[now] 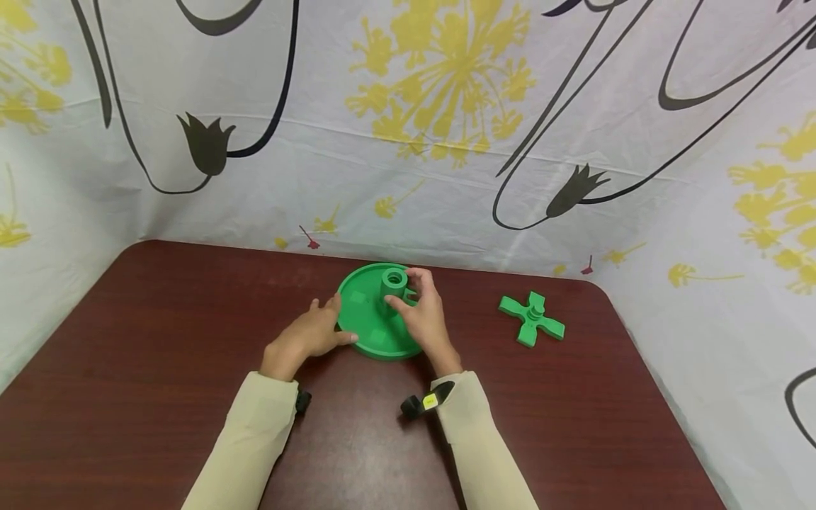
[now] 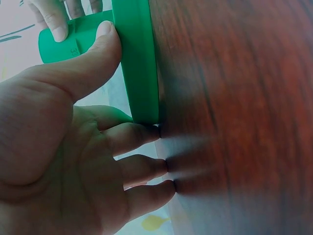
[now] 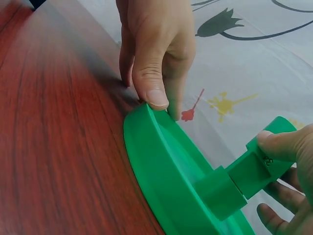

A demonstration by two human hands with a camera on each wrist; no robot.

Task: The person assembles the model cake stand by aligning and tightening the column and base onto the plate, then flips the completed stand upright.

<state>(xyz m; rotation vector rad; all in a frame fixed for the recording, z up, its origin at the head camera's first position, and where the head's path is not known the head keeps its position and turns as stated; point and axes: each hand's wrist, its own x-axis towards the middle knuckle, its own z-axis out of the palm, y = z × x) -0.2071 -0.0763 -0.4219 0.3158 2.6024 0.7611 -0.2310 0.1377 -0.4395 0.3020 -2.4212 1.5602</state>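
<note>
A round green base with a raised rim lies flat on the table. From its middle rises a green threaded tube, its open top showing screw turns inside. My right hand holds the tube's upper part between thumb and fingers. In the right wrist view the tube has a seam near its lower, wider sleeve. At the base's left side is my left hand, its thumb over the rim and its index finger against the edge. The other left fingertips touch the tabletop in the left wrist view.
A green four-armed cross piece with a short peg on top lies to the right of the base. The dark reddish wooden table ends in rounded far corners. A patterned white cloth hangs behind it.
</note>
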